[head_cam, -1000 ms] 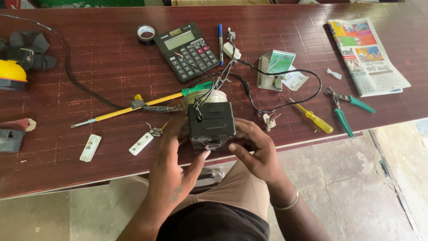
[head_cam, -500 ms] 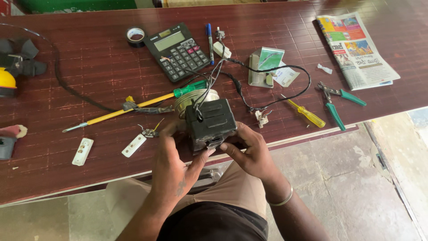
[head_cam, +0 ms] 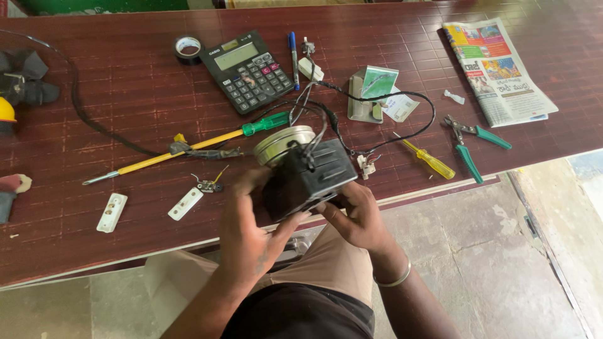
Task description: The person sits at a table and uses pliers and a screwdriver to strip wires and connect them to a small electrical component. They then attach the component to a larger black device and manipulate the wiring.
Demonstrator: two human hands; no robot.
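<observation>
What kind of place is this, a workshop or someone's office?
Probably a small electrical repair bench: a long screwdriver, green-handled pliers and a roll of black tape lie on the wooden table, while both hands hold a wired black box.

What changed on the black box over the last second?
Both hands stayed on the black box; they tilted it, its right end now raised. The left hand grips its left end, the right hand its lower right edge. Nothing released. Calculator, screwdrivers and pliers lie unmoved.

Even, soft daylight, sharp focus, faint glare on the tabletop (head_cam: 157,94).
</observation>
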